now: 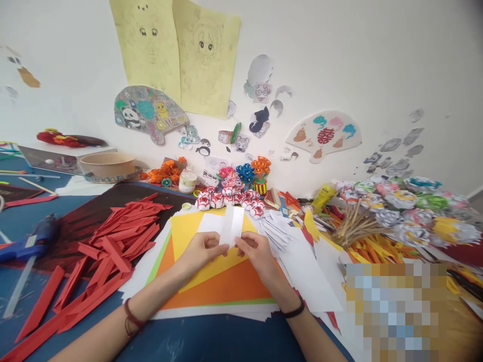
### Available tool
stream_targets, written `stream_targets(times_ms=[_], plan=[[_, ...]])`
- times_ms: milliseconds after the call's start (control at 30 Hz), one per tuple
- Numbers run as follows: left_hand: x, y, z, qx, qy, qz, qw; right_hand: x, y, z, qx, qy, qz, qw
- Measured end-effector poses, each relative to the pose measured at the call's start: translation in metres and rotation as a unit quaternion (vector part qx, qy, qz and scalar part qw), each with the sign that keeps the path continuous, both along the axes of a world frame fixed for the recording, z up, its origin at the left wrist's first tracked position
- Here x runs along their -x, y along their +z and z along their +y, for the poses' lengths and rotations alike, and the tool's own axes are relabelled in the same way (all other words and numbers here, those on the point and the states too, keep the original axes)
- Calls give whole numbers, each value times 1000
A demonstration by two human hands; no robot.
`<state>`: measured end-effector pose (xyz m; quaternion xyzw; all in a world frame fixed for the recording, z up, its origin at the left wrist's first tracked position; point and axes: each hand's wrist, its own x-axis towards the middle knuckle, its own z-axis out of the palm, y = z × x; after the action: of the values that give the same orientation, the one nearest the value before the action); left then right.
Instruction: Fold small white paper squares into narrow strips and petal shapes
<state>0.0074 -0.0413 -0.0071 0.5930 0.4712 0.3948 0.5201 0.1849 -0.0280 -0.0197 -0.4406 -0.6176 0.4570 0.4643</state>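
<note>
A strip of white paper (231, 225), creased lengthwise, stands upright between my two hands. My left hand (206, 250) pinches its lower left corner between thumb and fingers. On the other side, my right hand (254, 250) grips the lower right edge in the same way. Beneath both hands lie stacked coloured sheets, with a yellow sheet (188, 226) above an orange sheet (226, 289). Part of another white sheet (209, 223) shows behind the strip.
Folded red paper strips (124, 236) are heaped on the left, near a blue glue gun (28, 246). Behind the sheets stand paper flowers (245, 173) and a glue bottle (187, 180). Thin sticks (356, 226) and white-and-coloured paper flowers (407, 201) lie on the right.
</note>
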Motion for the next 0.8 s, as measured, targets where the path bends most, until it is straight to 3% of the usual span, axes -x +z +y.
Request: stream_targets(times_ms=[167,300,400,500,600,700,800], plan=[[-1,-6,1,-25,-28,21,999,1,-1,0,2,28,1,1000],[9,-4,2,-195,-2,169,966,-3,-5,4,2,16,6,1000],[17,-1,1,-344,12,267,900,-5,-5,5,11,21,2,1000],[24,3,1,-476,-46,360,801,-5,-2,3,18,31,-4,999],[28,6,1,-539,-81,398,738,-6,1,2,23,39,-9,999],[27,6,2,-544,-84,390,738,-6,2,1,20,47,-18,999],[25,4,4,-497,-62,350,792,-5,1,1,15,57,-10,998]])
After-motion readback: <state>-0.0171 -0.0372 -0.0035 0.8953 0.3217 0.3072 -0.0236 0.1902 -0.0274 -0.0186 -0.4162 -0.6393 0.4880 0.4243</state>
